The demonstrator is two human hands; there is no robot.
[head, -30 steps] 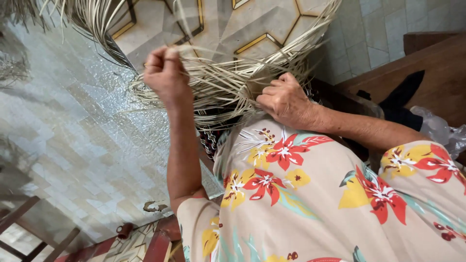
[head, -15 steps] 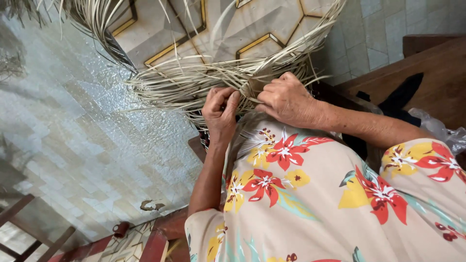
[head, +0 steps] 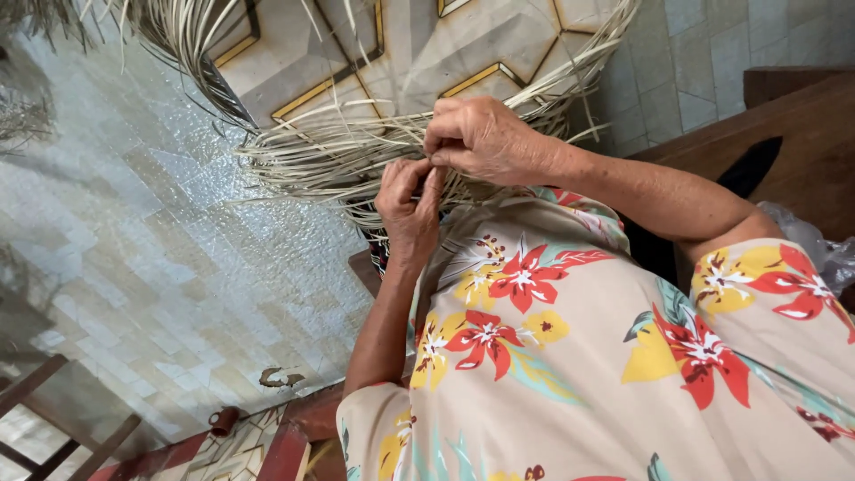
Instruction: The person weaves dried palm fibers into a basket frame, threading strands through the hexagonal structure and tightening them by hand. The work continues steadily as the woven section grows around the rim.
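The left hand [head: 408,207] and the right hand [head: 481,138] meet at the near edge of a bundle of pale dried palm strips [head: 329,156], which lies over the person's lap, above the tiled floor [head: 151,249]. The fingers of the left hand are pressed together and pinch a thin strip between thumb and forefinger. The fingers of the right hand are curled and pinch strips at the same place, just above the left hand, so that both hands touch. Long loose strips curve away toward the top of the view. The person wears a beige garment with red and yellow flowers [head: 570,356]. A wooden bench [head: 784,107] stands at the right.
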